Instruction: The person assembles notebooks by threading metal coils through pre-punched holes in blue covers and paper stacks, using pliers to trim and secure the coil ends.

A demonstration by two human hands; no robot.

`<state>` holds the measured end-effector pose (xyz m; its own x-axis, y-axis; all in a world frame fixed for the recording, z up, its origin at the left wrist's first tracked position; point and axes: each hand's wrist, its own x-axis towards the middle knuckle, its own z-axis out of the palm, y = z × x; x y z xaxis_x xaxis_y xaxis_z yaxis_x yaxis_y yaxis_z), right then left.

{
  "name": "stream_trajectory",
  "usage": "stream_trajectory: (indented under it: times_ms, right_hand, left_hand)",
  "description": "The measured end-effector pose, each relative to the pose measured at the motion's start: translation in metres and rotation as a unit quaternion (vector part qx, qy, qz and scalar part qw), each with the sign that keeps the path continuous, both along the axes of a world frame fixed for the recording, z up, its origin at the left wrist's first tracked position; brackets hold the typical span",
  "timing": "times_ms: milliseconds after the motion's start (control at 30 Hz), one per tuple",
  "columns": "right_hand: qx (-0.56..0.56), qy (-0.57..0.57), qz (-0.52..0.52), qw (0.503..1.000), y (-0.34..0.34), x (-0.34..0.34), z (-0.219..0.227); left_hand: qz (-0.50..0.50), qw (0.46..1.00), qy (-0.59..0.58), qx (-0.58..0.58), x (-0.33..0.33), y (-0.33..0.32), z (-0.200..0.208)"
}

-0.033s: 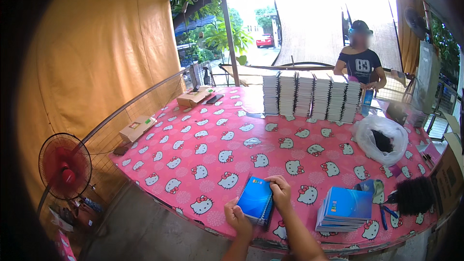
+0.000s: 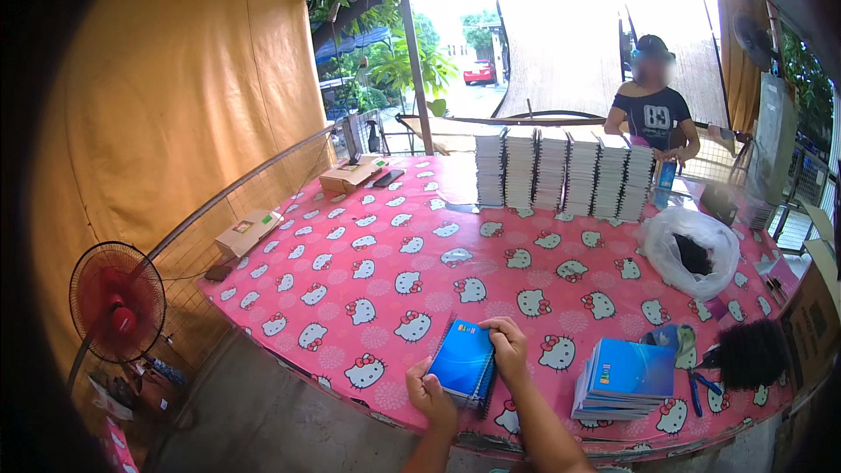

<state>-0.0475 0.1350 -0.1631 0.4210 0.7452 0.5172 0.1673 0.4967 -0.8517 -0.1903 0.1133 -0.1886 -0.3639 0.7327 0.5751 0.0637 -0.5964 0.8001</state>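
Blue-covered spiral notebooks (image 2: pixel 462 357), apparently a small stack, lie near the table's front edge. A black coil runs down the right side of the top one. Round its lower left corner curls my left hand (image 2: pixel 431 396), thumb raised along the edge. My right hand (image 2: pixel 508 349) grips the upper right edge with bent fingers. To the right stands a pile of blue notebooks or pads (image 2: pixel 624 378). Blue-handled pliers (image 2: pixel 697 392) and a bundle of black binding coils (image 2: pixel 749 356) lie beyond that pile.
Tall stacks of spiral-bound books (image 2: pixel 552 171) line the far side of the pink patterned table (image 2: pixel 385 250). Behind them a person (image 2: pixel 653 114) handles a blue item. A plastic bag (image 2: pixel 690 254) holds something black. Cardboard boxes (image 2: pixel 250 232) edge the left; a fan (image 2: pixel 117 301) stands beside.
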Motion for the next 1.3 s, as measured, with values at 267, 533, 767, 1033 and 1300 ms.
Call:
stream_trajectory:
  times_ms: [267,533,767,1033,1300]
  right_hand:
    - [-0.032,0.090,0.007,0.995,0.008,-0.008,-0.006]
    - [-0.033,0.067,0.006,0.997,0.007,-0.006,-0.008]
    - [0.031,-0.188,-0.243,0.951,-0.016,-0.014,0.021]
    - [0.091,-0.282,0.002,0.955,-0.140,-0.022,0.080]
    - [-0.009,-0.350,-0.232,0.908,-0.253,0.077,0.117]
  left_hand:
    - [0.005,0.998,0.042,0.038,-0.003,-0.004,0.007]
    - [-0.104,0.992,-0.056,-0.036,-0.018,0.003,-0.005]
    - [-0.122,0.979,-0.125,-0.104,-0.033,-0.001,-0.017]
    - [-0.116,0.973,-0.142,-0.140,-0.044,-0.009,0.004]
    - [-0.122,0.975,-0.153,-0.108,-0.038,0.003,0.016]
